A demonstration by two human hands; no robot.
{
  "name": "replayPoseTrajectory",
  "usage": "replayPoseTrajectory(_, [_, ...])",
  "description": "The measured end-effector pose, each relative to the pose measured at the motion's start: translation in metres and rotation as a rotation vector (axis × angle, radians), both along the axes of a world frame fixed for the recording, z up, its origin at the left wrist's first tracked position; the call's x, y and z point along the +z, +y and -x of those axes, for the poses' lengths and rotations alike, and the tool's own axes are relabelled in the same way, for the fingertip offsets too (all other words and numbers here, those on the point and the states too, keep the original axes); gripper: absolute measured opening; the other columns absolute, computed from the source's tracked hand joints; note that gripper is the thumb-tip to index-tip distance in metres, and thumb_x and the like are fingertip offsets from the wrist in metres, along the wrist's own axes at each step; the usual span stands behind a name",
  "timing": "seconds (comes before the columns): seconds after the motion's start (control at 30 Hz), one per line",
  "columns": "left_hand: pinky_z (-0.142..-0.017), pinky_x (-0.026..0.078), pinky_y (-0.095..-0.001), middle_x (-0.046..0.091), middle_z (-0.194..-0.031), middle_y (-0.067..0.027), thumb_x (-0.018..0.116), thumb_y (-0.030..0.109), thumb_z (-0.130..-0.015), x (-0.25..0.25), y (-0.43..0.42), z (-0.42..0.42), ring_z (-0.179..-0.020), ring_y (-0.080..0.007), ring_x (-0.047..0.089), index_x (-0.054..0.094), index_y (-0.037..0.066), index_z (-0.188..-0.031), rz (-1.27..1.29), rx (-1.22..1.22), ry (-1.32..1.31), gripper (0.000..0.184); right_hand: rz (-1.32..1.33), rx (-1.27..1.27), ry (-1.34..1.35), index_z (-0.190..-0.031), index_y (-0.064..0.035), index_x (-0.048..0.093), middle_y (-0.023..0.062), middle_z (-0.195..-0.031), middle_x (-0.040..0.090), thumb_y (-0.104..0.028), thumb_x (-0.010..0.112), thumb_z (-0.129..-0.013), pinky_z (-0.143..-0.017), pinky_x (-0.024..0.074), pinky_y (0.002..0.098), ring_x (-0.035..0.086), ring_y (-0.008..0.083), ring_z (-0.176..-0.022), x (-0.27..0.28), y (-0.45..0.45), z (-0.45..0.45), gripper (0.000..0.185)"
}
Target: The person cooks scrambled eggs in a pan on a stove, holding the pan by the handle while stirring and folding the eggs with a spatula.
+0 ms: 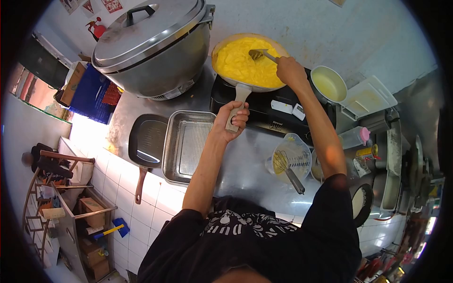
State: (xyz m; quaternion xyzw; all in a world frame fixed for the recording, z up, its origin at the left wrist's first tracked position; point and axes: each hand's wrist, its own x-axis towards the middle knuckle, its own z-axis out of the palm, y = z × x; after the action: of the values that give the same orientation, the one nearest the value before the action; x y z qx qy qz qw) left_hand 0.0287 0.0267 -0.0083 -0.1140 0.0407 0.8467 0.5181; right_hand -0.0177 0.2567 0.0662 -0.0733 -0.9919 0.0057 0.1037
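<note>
A frying pan (243,86) full of yellow scrambled egg (236,59) sits on a black gas stove (264,113). My left hand (230,121) is closed round the pan's light handle, which points toward me. In my right hand (291,73) is the handle of a grey spatula (258,54); its slotted head rests in the egg near the right side of the pan. A white timer (298,111) and another small white device (281,106) lie on the stove's front, below my right forearm.
Left of the stove stands a large steel rice cooker (155,52). Nearer me are a square pan (148,139) and a metal tray with a rack (190,146). A whisk (288,170) leans in a measuring jug (299,155); a white pot (329,84) is at the right.
</note>
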Motion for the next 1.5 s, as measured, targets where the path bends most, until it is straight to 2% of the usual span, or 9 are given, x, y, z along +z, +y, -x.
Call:
replayPoseTrajectory(0.17, [-0.031, 0.032, -0.017, 0.039, -0.06, -0.0007, 0.043, 0.016, -0.086, 0.004, 0.002, 0.001, -0.04, -0.0059, 0.034, 0.046, -0.002, -0.092, 0.014, 0.006, 0.007, 0.019, 0.012, 0.005, -0.016, -0.09, 0.0009, 0.058, 0.0208, -0.09, 0.06, -0.011, 0.047, -0.079, -0.069, 0.0496, 0.0431, 0.061, 0.035, -0.081, 0.031, 0.008, -0.015, 0.02])
replayPoseTrajectory(0.27, [-0.031, 0.032, -0.017, 0.039, -0.059, -0.0006, 0.043, 0.015, -0.086, 0.0, 0.002, -0.001, -0.04, -0.0058, 0.034, 0.046, -0.002, -0.091, 0.011, 0.011, 0.005, 0.018, -0.033, 0.011, -0.045, -0.104, -0.0072, 0.06, 0.0226, -0.09, 0.059, -0.014, 0.049, -0.081, -0.073, 0.0479, 0.0415, 0.059, 0.0354, -0.086, 0.076, -0.023, -0.069, 0.026])
replayPoseTrajectory(0.33, [-0.031, 0.031, -0.0172, 0.04, -0.059, -0.0006, 0.044, 0.015, -0.085, -0.003, 0.002, 0.0, -0.04, -0.0056, 0.033, 0.047, -0.001, -0.089, -0.007, -0.002, -0.017, 0.017, -0.167, 0.255, 0.021, -0.088, -0.0007, 0.06, 0.0186, -0.088, 0.061, -0.01, 0.049, -0.078, -0.065, 0.0508, 0.0394, 0.062, 0.032, -0.08, 0.091, -0.041, -0.098, 0.017])
replayPoseTrajectory(0.53, [-0.031, 0.029, -0.0163, 0.039, -0.058, 0.0003, 0.045, 0.014, -0.083, 0.001, 0.01, -0.012, -0.039, -0.0049, 0.032, 0.046, 0.002, -0.085, 0.1, 0.024, 0.012, 0.012, -0.213, 0.205, -0.23, -0.082, -0.0048, 0.067, 0.0129, -0.088, 0.064, -0.008, 0.055, -0.075, -0.062, 0.0526, 0.0348, 0.064, 0.0248, -0.082, 0.058, -0.099, -0.083, 0.014])
replayPoseTrajectory(0.83, [-0.031, 0.028, -0.0155, 0.039, -0.058, 0.0006, 0.047, 0.013, -0.082, 0.004, 0.019, -0.021, -0.04, -0.0041, 0.031, 0.046, 0.003, -0.083, 0.151, 0.103, 0.029, 0.01, -0.187, 0.088, -0.014, -0.079, -0.0036, 0.066, 0.0145, -0.078, 0.064, -0.011, 0.048, -0.079, -0.059, 0.052, 0.0373, 0.065, 0.0277, -0.071, 0.008, -0.078, -0.002, 0.019])
replayPoseTrajectory(0.97, [-0.032, 0.029, -0.0156, 0.039, -0.058, 0.0008, 0.048, 0.014, -0.083, 0.008, 0.019, -0.022, -0.04, -0.0041, 0.032, 0.046, 0.003, -0.083, 0.159, 0.111, 0.034, 0.011, -0.189, 0.116, 0.039, -0.082, -0.003, 0.063, 0.0163, -0.079, 0.063, -0.011, 0.046, -0.081, -0.06, 0.0514, 0.0389, 0.064, 0.0289, -0.073, 0.016, -0.045, 0.004, 0.02])
replayPoseTrajectory(1.23, [-0.031, 0.029, -0.0159, 0.039, -0.058, 0.0012, 0.048, 0.014, -0.083, 0.007, 0.019, -0.021, -0.04, -0.004, 0.032, 0.046, 0.003, -0.083, 0.149, 0.106, 0.021, 0.011, -0.217, 0.216, -0.099, -0.087, -0.0019, 0.061, 0.0187, -0.09, 0.061, -0.011, 0.047, -0.08, -0.068, 0.0503, 0.0391, 0.063, 0.032, -0.08, 0.107, -0.08, -0.072, 0.019])
replayPoseTrajectory(1.37, [-0.031, 0.029, -0.0156, 0.038, -0.058, 0.0015, 0.046, 0.015, -0.084, 0.005, 0.019, -0.021, -0.04, -0.0039, 0.031, 0.045, 0.003, -0.081, 0.143, 0.103, 0.028, 0.012, -0.217, 0.314, -0.296, -0.087, -0.0033, 0.065, 0.0164, -0.089, 0.063, -0.01, 0.049, -0.078, -0.067, 0.0511, 0.0375, 0.063, 0.0301, -0.081, 0.098, -0.12, -0.071, 0.019])
replayPoseTrajectory(1.5, [-0.032, 0.028, -0.0156, 0.038, -0.058, 0.0016, 0.048, 0.013, -0.08, 0.005, 0.018, -0.022, -0.04, -0.004, 0.032, 0.045, 0.005, -0.081, 0.12, 0.124, 0.049, 0.008, -0.251, 0.267, -0.284, -0.082, -0.0057, 0.068, 0.0111, -0.084, 0.066, -0.011, 0.053, -0.076, -0.062, 0.0521, 0.0355, 0.065, 0.0252, -0.078, 0.062, -0.144, -0.038, 0.016])
